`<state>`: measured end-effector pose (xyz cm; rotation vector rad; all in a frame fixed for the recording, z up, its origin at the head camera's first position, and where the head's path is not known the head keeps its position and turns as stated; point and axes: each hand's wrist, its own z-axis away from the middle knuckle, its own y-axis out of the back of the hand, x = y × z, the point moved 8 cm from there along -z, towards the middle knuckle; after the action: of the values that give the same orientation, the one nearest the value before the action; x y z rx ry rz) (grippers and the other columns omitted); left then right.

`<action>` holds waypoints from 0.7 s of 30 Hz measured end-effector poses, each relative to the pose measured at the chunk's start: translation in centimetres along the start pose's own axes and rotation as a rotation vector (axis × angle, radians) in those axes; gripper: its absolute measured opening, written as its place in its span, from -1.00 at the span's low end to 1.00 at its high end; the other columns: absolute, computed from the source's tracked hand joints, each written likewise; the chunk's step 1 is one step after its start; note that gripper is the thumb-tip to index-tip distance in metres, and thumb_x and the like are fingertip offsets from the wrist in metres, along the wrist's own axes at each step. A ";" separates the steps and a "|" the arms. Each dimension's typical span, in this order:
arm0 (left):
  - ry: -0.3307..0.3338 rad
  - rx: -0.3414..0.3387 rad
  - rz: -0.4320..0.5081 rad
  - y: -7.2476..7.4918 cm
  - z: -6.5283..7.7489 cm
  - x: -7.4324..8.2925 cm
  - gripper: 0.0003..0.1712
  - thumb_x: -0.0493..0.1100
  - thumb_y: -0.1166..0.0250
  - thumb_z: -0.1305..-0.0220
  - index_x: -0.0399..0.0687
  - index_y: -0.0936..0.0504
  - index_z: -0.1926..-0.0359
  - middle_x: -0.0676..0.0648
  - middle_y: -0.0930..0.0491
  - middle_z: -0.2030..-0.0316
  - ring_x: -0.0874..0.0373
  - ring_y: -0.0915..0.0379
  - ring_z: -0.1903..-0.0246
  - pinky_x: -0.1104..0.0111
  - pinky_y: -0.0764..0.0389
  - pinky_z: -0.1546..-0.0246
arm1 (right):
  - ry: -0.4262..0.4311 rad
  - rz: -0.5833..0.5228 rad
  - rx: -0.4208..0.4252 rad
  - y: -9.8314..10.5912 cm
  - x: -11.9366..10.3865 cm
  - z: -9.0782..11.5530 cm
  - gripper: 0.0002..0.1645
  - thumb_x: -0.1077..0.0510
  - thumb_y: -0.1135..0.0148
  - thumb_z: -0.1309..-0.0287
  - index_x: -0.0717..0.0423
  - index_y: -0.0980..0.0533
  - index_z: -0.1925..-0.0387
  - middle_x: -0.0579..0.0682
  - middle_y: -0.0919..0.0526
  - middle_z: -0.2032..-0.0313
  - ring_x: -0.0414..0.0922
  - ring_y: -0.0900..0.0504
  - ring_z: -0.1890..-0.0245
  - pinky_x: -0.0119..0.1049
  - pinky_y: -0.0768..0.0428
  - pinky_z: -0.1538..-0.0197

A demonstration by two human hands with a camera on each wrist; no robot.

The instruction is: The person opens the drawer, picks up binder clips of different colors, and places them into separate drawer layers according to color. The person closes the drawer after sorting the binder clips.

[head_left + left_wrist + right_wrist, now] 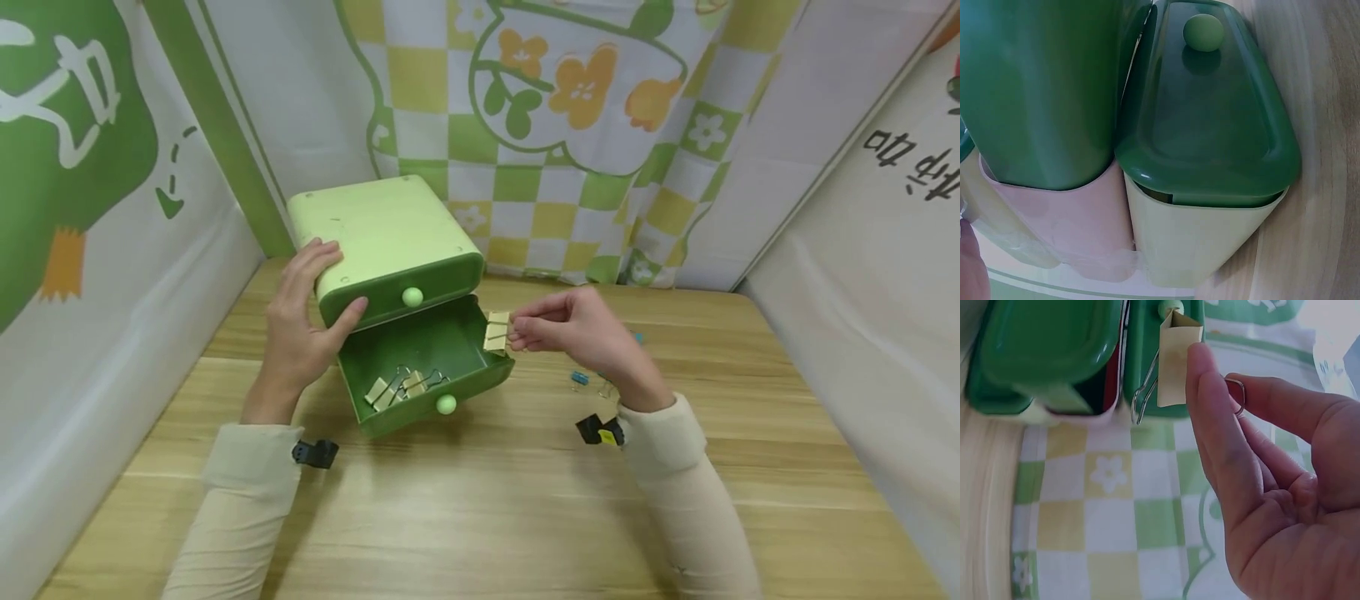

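Note:
A green drawer box (pixel 390 225) stands on the table, its middle drawer (pixel 431 337) pulled out. My left hand (pixel 300 325) rests on the box's left front corner, fingers over the top edge and thumb against the upper drawer front. My right hand (pixel 588 333) pinches a cream binder clip (pixel 496 332) by its wire handle, at the right rim of the open drawer. In the right wrist view the clip (pixel 1179 365) shows its second wire handle sticking out on the other side. More cream binder clips (pixel 380 394) lie inside the drawer near its front.
Small blue clips (pixel 580 377) lie on the wooden table (pixel 487 517) under and beside my right forearm. A checkered curtain (pixel 555 192) hangs behind the box. In the left wrist view the lowest drawer (pixel 1210 119) sits closed, beside the extended one (pixel 1041 94).

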<state>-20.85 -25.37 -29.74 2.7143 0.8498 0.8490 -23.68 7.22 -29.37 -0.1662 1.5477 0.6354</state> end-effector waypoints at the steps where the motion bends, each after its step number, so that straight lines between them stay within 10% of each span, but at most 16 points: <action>1: -0.002 0.000 -0.003 0.0 0.0 0.0 -0.28 -0.10 -0.42 -0.19 -0.21 -0.54 -0.38 -0.20 -0.52 -0.42 -0.11 -0.23 -0.58 0.07 -0.19 -0.69 | 0.004 0.010 -0.010 -0.5 -0.4 -0.4 -0.71 0.22 -0.34 -0.40 0.34 -0.69 -0.03 0.22 -0.85 0.15 0.07 -0.86 0.10 -0.16 -0.85 -0.04; 12: -0.010 0.004 -0.010 0.0 0.1 0.0 -0.27 -0.10 -0.42 -0.19 -0.21 -0.54 -0.38 -0.19 -0.52 -0.43 -0.10 -0.24 -0.57 0.07 -0.20 -0.69 | -0.019 0.125 -0.061 -5.6 -0.5 -4.8 -0.77 0.29 -0.26 -0.42 0.37 -0.72 0.06 0.22 -0.85 0.23 0.25 -0.83 0.08 0.04 -0.83 -0.08; 21: -0.013 -0.006 -0.015 0.0 0.0 0.0 -0.27 -0.09 -0.42 -0.20 -0.21 -0.53 -0.39 -0.18 -0.51 -0.43 -0.10 -0.24 -0.58 0.07 -0.19 -0.69 | -0.032 0.185 -0.083 -9.0 0.4 -7.3 -0.78 0.35 -0.22 -0.42 0.45 -0.70 0.09 0.29 -0.83 0.23 -0.02 -0.86 0.29 -0.27 -0.87 0.12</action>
<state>-20.82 -25.36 -29.76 2.7015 0.8624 0.8292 -25.74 -3.69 -32.73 -0.0755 1.5179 0.8454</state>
